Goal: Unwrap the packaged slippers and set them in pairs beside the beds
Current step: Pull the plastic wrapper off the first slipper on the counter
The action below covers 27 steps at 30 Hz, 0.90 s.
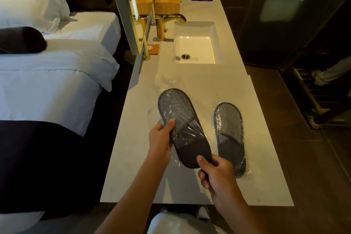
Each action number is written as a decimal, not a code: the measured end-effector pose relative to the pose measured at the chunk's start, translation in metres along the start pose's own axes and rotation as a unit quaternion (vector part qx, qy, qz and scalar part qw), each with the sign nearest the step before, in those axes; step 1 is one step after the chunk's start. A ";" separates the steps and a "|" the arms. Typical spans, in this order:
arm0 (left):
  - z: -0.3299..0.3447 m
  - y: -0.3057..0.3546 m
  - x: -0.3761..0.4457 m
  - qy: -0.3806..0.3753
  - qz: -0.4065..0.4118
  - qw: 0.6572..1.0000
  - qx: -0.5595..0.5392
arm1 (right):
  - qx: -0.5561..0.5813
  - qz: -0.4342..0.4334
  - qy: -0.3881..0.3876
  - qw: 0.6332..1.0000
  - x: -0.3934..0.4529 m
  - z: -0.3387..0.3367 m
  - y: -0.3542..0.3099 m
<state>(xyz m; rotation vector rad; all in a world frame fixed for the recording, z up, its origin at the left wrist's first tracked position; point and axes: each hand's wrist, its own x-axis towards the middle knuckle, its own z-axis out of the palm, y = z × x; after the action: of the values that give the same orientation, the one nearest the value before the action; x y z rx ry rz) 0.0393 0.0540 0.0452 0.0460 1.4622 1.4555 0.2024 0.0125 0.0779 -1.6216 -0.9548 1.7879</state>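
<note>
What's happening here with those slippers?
A person stands at a white stone counter next to a bed, holding one flat pack of dark grey slippers in clear plastic wrap above it. The left hand grips its side, the right hand pinches its near end. A second wrapped grey slipper pack lies on the counter, unopened. Nothing is beside the beds yet.

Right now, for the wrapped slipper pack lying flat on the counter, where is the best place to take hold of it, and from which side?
Probably the near, toe end of the second wrapped pack, taken from the counter's front edge. It lies flat on the counter with that end pointing toward the person and loose plastic beside it. The right hand is nearest, but both it and the left hand hold the first pack.
</note>
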 end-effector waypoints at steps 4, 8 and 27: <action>0.008 0.015 0.037 -0.001 -0.005 1.000 -0.014 | 0.014 0.016 -0.006 1.000 -0.001 -0.004 0.006; 0.014 0.030 0.076 -0.023 -0.017 0.999 0.013 | 0.025 0.033 -0.022 0.999 0.001 -0.009 0.012; 0.038 0.067 0.218 0.050 0.039 0.988 0.140 | 0.001 0.169 -0.026 0.985 0.018 -0.025 0.027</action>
<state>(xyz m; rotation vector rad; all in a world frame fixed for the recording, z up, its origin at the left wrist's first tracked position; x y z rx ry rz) -0.0790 0.2392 -0.0252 0.2088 1.7567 1.3208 0.2269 0.0140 0.0451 -1.8284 -0.7309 2.0599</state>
